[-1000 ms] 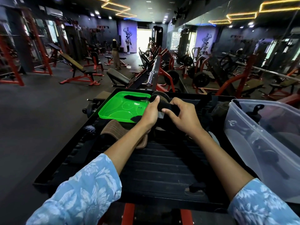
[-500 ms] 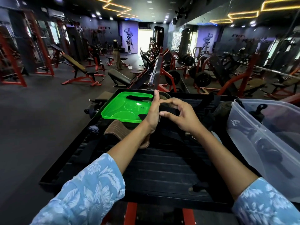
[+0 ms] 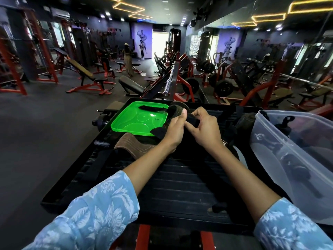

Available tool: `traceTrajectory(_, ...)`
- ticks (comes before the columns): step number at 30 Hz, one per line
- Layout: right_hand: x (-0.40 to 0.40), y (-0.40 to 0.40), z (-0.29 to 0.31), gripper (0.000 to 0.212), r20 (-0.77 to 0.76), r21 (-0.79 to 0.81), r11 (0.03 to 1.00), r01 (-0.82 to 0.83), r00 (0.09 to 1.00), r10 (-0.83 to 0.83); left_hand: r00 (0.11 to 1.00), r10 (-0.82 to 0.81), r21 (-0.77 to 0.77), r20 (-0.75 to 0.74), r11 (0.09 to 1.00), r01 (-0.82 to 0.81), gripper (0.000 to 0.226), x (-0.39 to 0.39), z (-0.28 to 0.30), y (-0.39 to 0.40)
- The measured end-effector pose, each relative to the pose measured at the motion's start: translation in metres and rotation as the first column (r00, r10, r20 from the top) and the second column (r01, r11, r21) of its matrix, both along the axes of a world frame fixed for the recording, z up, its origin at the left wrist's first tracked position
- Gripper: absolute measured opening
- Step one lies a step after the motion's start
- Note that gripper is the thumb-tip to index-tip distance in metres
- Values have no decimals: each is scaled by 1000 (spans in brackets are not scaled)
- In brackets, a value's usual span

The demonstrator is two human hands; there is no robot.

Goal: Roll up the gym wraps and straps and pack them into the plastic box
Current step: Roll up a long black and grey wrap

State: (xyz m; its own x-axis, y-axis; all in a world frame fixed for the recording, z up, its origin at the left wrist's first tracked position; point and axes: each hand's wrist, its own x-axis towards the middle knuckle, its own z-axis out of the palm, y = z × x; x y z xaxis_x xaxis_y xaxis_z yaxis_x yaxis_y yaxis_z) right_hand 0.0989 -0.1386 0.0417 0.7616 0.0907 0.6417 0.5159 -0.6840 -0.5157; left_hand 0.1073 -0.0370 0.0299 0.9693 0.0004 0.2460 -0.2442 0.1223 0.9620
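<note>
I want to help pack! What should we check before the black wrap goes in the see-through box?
1. Both hands hold the black wrap: ok, left hand and right hand grip it.
2. Wrap rolled up fully: cannot tell, the fingers hide it.
3. Clear plastic box open: ok.
4. Room in the box: ok, some dark straps inside, space left.
5. Green lid out of the way: ok, it lies to the left.
6. Other gear packed: not ok, the brown belt is still out.

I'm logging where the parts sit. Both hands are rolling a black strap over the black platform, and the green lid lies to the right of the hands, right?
Not quite: in the head view the green lid lies left of the hands. The left hand and right hand do hold the black strap over the black platform.
</note>
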Motion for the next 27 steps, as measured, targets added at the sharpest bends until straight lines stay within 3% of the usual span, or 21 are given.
traceTrajectory(5, 0, 2, -1, 39, -8, 39, 997, -70, 997, 71, 983, 141, -95, -118, 984, -153, 44, 0, 8, 9)
traceTrajectory(8, -2, 1, 3, 29, 2, -35, 993, -110, 994, 110, 972, 171, -120, -164, 974, -191, 77, 9, 3, 14)
traceTrajectory(11, -5, 0, 6, 25, 31, -84, 990, -109, 993, 112, 973, 163, -144, -160, 972, -187, 33, 4, 12, 14)
traceTrajectory(16, -6, -2, 4, 29, 47, -114, 985, -130, 990, 136, 984, 102, -188, -149, 974, -130, 37, 1, 14, 14)
traceTrajectory(20, -4, 0, 3, 39, -35, 3, 968, -250, 968, 250, 984, 168, -141, -62, 974, -176, 25, 4, 11, 14)
traceTrajectory(22, -4, 2, 4, 40, -49, 46, 936, -349, 935, 351, 994, 109, -164, 30, 981, -103, 27, 4, 9, 15)
traceTrajectory(25, -2, 2, 7, 29, -120, 147, 876, -460, 870, 477, 990, -136, -249, -49, 961, 119, 57, -1, 9, 17)
traceTrajectory(27, -2, 2, 9, 23, -199, 249, 835, -490, 818, 539, 971, -198, -212, -130, 963, 168, 72, 2, 7, 20)
